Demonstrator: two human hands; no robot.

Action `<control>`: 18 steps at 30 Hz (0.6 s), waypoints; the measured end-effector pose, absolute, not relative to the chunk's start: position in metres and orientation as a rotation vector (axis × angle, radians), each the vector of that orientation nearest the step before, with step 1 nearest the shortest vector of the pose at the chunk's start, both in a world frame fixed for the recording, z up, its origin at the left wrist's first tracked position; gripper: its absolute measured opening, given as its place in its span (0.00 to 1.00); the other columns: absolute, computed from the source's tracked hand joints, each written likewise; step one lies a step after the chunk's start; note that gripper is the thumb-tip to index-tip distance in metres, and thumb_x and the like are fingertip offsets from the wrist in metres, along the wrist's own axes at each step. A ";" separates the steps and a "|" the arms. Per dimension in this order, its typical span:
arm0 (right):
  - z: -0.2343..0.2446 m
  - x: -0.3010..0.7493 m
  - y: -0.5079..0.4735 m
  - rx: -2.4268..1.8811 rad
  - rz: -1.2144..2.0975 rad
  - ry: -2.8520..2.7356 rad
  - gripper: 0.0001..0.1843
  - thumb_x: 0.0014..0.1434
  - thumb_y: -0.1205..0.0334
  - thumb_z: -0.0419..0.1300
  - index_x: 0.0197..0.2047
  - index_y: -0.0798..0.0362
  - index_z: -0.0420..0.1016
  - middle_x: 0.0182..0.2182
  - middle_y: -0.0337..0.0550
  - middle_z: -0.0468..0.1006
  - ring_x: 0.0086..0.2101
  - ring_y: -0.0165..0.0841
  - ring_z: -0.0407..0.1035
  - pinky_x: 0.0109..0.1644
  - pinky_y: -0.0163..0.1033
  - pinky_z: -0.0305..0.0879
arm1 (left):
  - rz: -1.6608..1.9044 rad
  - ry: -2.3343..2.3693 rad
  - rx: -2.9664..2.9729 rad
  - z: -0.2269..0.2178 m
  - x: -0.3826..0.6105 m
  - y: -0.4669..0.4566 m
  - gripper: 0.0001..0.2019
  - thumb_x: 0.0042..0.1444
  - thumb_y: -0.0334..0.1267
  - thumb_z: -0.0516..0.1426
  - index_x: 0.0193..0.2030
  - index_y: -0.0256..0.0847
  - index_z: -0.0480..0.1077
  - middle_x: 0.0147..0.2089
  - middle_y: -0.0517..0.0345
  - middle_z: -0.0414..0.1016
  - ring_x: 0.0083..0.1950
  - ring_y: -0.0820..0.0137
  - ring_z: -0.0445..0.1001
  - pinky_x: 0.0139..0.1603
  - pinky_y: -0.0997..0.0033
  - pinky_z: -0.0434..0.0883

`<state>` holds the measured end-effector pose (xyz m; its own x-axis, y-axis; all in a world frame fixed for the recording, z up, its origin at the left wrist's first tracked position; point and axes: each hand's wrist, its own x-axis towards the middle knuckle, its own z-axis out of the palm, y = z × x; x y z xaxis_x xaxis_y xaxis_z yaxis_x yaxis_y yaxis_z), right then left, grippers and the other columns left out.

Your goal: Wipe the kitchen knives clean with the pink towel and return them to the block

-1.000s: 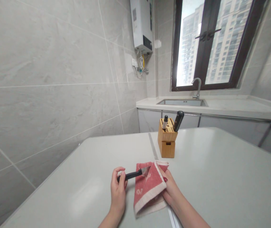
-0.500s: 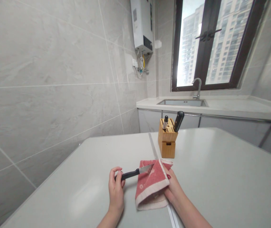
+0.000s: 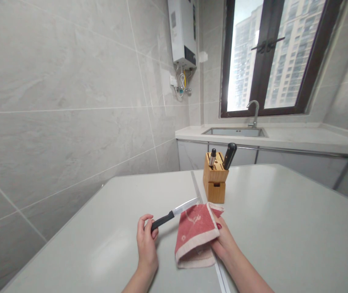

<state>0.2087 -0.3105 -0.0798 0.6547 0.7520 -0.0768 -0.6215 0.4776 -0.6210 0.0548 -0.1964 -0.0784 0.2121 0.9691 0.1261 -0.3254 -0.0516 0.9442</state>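
Note:
My left hand [image 3: 147, 240] is closed round the black handle of a kitchen knife [image 3: 163, 220]. Its bright blade points up and to the right, and the tip lies just above the top edge of a red towel [image 3: 195, 230] with pale borders. Whether blade and cloth touch, I cannot tell. My right hand [image 3: 222, 240] grips the towel from its right side; most of the fingers are hidden behind the fabric. The towel hangs in a loose fold over the table. Beyond it stands a wooden knife block [image 3: 215, 185].
In the block sit a large black-handled knife [image 3: 230, 154] and a second tool with a black and silver handle [image 3: 212, 158]. The white table [image 3: 100, 240] has a seam down its middle. A counter with a sink [image 3: 235, 132] and faucet [image 3: 254, 114] runs below the window.
The knife blade has come off the towel's face and risen to its upper edge, tilting more steeply. My left hand has shifted slightly left; the towel has barely moved.

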 end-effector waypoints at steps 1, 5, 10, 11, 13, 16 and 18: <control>-0.079 0.209 -0.310 -0.666 0.851 -0.220 0.08 0.44 0.58 0.66 0.22 0.53 0.73 0.19 0.40 0.77 0.22 0.36 0.71 0.32 0.42 0.67 | 1.238 0.739 1.123 -0.079 0.055 -0.196 0.09 0.54 0.44 0.54 0.37 0.42 0.64 0.27 0.67 0.53 0.21 0.81 0.53 0.20 0.82 0.52; -0.078 0.208 -0.310 -0.676 0.849 -0.216 0.09 0.44 0.57 0.67 0.21 0.52 0.73 0.19 0.40 0.78 0.20 0.34 0.69 0.28 0.40 0.65 | 1.235 0.688 1.089 -0.080 0.055 -0.196 0.08 0.55 0.43 0.54 0.38 0.43 0.64 0.25 0.68 0.51 0.20 0.81 0.52 0.19 0.83 0.50; -0.081 0.207 -0.309 -0.698 0.850 -0.226 0.09 0.44 0.57 0.67 0.24 0.51 0.73 0.20 0.38 0.77 0.21 0.32 0.69 0.27 0.36 0.64 | 1.152 0.634 1.034 -0.077 0.055 -0.200 0.10 0.53 0.45 0.55 0.38 0.43 0.63 0.20 0.71 0.48 0.18 0.80 0.51 0.18 0.84 0.49; -0.081 0.207 -0.309 -0.701 0.855 -0.241 0.09 0.45 0.56 0.66 0.25 0.51 0.73 0.20 0.38 0.78 0.21 0.32 0.69 0.27 0.36 0.64 | 1.121 0.618 1.028 -0.076 0.056 -0.202 0.11 0.53 0.45 0.55 0.39 0.43 0.62 0.19 0.71 0.48 0.17 0.80 0.50 0.17 0.84 0.48; -0.081 0.205 -0.309 -0.699 0.870 -0.280 0.09 0.48 0.55 0.65 0.29 0.51 0.74 0.23 0.39 0.79 0.24 0.34 0.71 0.29 0.37 0.65 | 1.045 0.581 1.027 -0.075 0.057 -0.204 0.12 0.53 0.46 0.55 0.40 0.42 0.62 0.18 0.72 0.48 0.16 0.81 0.49 0.16 0.84 0.47; -0.078 0.202 -0.310 -0.704 0.896 -0.317 0.11 0.48 0.55 0.64 0.33 0.54 0.74 0.27 0.43 0.80 0.26 0.35 0.73 0.31 0.38 0.67 | 0.944 0.527 1.020 -0.075 0.059 -0.206 0.12 0.54 0.45 0.55 0.42 0.42 0.62 0.18 0.71 0.52 0.17 0.80 0.53 0.17 0.84 0.49; -0.075 0.200 -0.311 -0.705 0.911 -0.342 0.11 0.49 0.56 0.64 0.34 0.55 0.74 0.27 0.45 0.80 0.25 0.35 0.73 0.31 0.38 0.67 | 0.903 0.510 1.013 -0.076 0.060 -0.207 0.12 0.55 0.44 0.54 0.43 0.42 0.62 0.18 0.70 0.55 0.18 0.79 0.56 0.18 0.83 0.52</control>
